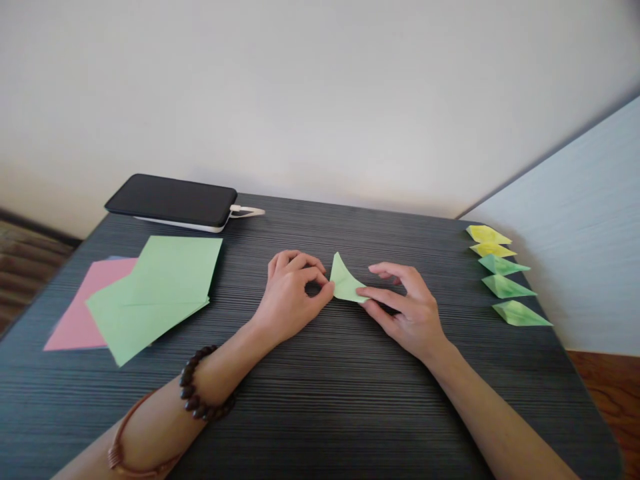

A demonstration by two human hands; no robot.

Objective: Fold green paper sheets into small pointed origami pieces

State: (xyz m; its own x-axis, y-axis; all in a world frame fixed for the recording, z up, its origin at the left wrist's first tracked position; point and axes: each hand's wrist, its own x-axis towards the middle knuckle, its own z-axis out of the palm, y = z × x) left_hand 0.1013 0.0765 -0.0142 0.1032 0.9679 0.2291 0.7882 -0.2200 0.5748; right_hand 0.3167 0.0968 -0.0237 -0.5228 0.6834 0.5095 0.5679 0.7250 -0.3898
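Between my hands is a small folded piece of light green paper [344, 281], roughly triangular, with one point facing up and away. My left hand [293, 290] pinches its left edge between thumb and forefinger. On the other side, the thumb and forefinger of my right hand [407, 307] close on its lower right corner, while the other fingers are raised. The paper is held just over the dark table [320, 407]; whether it touches the surface I cannot tell.
Green sheets [165, 287] overlap a pink sheet [95, 303] at left. Behind them, a black phone [173, 199] lies on a white block with a short white cable [249, 211]. Several folded yellow [489, 235] and green [520, 313] paper pieces line the right edge. A wall stands behind.
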